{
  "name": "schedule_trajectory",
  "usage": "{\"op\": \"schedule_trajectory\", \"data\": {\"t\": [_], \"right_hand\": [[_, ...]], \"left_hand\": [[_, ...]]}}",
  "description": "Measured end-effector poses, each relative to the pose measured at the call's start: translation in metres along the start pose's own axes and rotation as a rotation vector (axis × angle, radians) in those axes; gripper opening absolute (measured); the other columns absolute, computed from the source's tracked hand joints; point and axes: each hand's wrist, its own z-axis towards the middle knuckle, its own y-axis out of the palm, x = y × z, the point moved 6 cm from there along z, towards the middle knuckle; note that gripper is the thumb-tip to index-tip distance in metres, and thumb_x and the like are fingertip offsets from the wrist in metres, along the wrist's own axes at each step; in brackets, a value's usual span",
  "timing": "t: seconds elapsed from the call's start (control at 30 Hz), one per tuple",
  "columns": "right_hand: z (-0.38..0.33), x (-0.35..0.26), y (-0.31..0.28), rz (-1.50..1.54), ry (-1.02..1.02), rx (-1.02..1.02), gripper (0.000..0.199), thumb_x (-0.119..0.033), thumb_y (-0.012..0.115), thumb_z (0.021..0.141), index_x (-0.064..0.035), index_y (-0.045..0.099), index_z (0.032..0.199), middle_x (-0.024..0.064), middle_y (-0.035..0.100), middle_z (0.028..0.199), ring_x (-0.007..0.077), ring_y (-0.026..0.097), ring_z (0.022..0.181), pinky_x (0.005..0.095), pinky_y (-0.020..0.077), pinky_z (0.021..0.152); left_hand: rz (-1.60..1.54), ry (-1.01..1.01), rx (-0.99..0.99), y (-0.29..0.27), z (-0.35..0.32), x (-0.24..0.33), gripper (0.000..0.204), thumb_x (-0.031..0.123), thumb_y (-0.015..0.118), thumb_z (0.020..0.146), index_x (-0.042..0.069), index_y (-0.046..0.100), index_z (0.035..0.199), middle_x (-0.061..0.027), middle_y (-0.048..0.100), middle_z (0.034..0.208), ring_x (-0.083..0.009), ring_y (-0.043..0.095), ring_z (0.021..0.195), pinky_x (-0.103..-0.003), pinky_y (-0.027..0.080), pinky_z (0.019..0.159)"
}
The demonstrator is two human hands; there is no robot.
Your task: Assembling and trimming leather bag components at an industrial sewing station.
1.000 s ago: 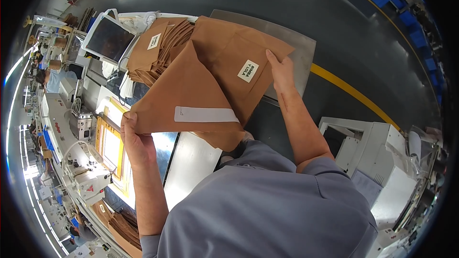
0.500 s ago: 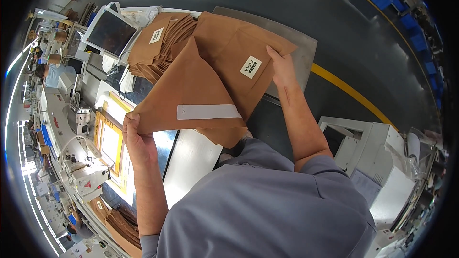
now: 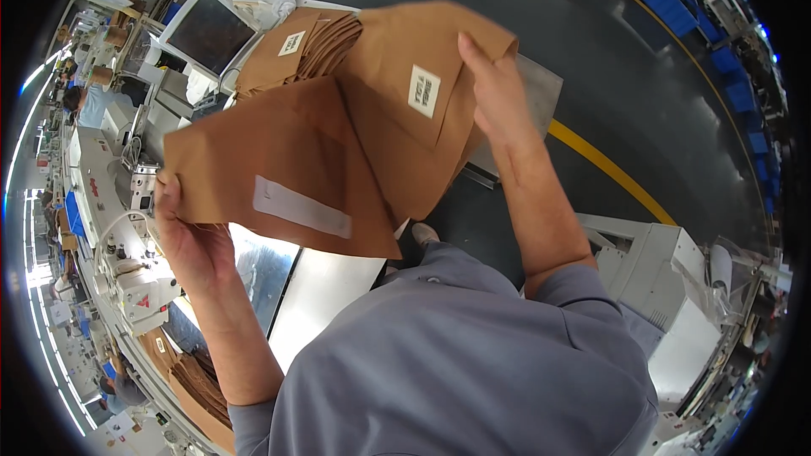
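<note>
A large brown fabric panel point(image 3: 391, 139) is stretched out between my two hands, lifted above the bench and creased down the middle. At its left edge, my left hand point(image 3: 193, 245) pinches the cloth between thumb and fingers. My right hand point(image 3: 497, 97) grips the far right edge, thumb on top and fingers hidden behind. A white printed patch point(image 3: 424, 91) sits on the right part of the panel, and a pale strip point(image 3: 302, 207) lies across the left part. Whether this is one piece or two joined pieces I cannot tell.
Behind the panel lies a pile of similar brown pieces point(image 3: 283, 49), beside a dark-screened monitor point(image 3: 209, 32). A white sewing machine point(image 3: 139, 287) stands at left, with more brown pieces point(image 3: 198, 388) below it. A grey-white machine cabinet point(image 3: 655, 287) is at right.
My left hand has moved left and slightly up, swinging the left part of the panel outward and flattening it. My right hand has shifted a little up and left. Both keep their hold.
</note>
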Motion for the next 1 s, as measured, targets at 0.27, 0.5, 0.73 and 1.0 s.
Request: {"op": "schedule_trajectory", "data": {"t": [0.27,0.5,0.73,1.0], "right_hand": [[0.008,-0.209,-0.099,-0.282,-0.436,0.452,0.017,-0.024,0.073,0.093,-0.0094,0.072,0.085,-0.006,0.057,0.064,0.005,0.049,0.048,0.0221,0.028,0.035],[-0.085,-0.256,-0.208,-0.333,-0.599,0.563,0.039,-0.013,0.063,0.1,0.0051,0.057,0.134,0.0148,0.062,0.132,0.0234,0.061,0.12,0.0365,0.0492,0.101],[-0.133,-0.207,-0.234,-0.389,-0.317,0.663,0.042,-0.016,0.058,0.103,0.0038,0.053,0.14,0.0127,0.06,0.136,0.0232,0.057,0.126,0.0374,0.045,0.108],[-0.164,-0.185,-0.175,-0.34,-0.118,0.319,0.047,-0.019,0.059,0.102,0.0071,0.052,0.14,0.0187,0.058,0.14,0.0282,0.055,0.13,0.0396,0.0409,0.112]], "left_hand": [[0.068,0.025,-0.101,0.059,0.014,0.002,0.012,0.016,0.056,0.1,0.005,0.054,0.101,-0.009,0.067,0.102,-0.0148,0.068,0.095,-0.031,0.059,0.084],[0.107,-0.016,-0.228,0.113,0.037,-0.044,0.012,0.015,0.058,0.098,0.003,0.06,0.099,-0.0067,0.067,0.098,-0.0143,0.066,0.091,-0.031,0.056,0.085],[0.084,-0.079,-0.323,0.18,0.075,-0.127,0.008,0.01,0.06,0.097,0.003,0.059,0.1,-0.0083,0.065,0.101,-0.0149,0.066,0.089,-0.034,0.058,0.08],[0.532,-0.307,-0.603,0.201,0.042,-0.252,0.058,0.04,0.071,0.094,0.002,0.054,0.133,-0.013,0.059,0.135,-0.0185,0.057,0.119,-0.035,0.044,0.103]]}}
